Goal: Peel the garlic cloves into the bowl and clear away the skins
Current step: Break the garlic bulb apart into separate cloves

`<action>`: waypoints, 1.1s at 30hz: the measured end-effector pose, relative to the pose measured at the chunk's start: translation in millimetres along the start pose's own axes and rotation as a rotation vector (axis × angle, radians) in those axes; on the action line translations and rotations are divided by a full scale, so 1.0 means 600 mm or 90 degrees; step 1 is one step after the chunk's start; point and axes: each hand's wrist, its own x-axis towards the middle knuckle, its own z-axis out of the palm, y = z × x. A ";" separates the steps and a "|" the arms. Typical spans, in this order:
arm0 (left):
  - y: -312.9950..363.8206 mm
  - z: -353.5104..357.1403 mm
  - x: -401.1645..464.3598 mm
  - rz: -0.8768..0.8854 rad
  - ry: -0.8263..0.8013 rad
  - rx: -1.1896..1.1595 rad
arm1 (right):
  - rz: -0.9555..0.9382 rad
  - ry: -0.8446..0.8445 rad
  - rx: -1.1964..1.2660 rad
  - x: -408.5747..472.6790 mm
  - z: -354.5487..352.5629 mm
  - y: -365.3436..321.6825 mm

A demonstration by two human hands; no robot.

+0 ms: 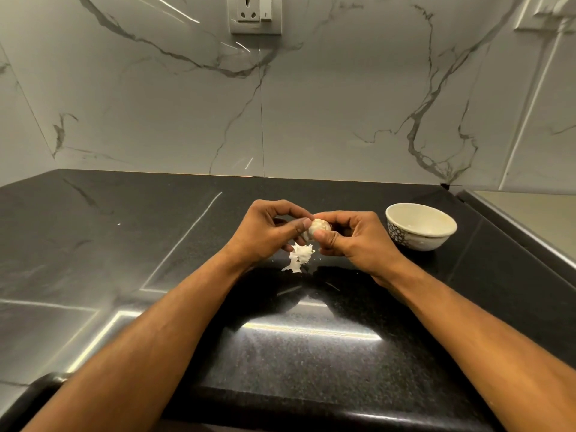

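Between both hands, above the black counter (311, 353), sits the garlic bulb (317, 228): the left hand (268, 233) pinches its left side with thumb and fingertips, the right hand (352, 236) curls round its right. Loose white skins (300, 257) lie just beneath. Right of the hands stands the cream bowl (420, 227), near the marble wall (280, 104).

no readable text, no labels, no brands, no numbers

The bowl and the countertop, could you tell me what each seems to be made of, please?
The bowl looks like glazed ceramic: a glossy cream surface with a printed dark pattern on its outer wall. The countertop looks like polished black stone, perhaps granite: fine speckles and mirror-like light streaks. An engineered surface cannot be ruled out.
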 end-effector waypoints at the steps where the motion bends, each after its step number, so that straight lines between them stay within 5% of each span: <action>1: -0.001 0.000 0.001 0.003 0.001 0.013 | -0.002 0.005 0.000 0.000 0.000 0.000; 13: -0.002 0.027 0.008 -0.017 0.095 0.116 | -0.010 0.019 0.075 0.003 0.003 -0.004; 26: -0.007 0.007 0.002 -0.017 -0.055 0.017 | 0.045 0.063 0.073 0.007 -0.005 0.003; 33: -0.003 0.012 0.001 -0.027 -0.008 0.009 | 0.012 0.021 -0.005 0.002 -0.004 0.000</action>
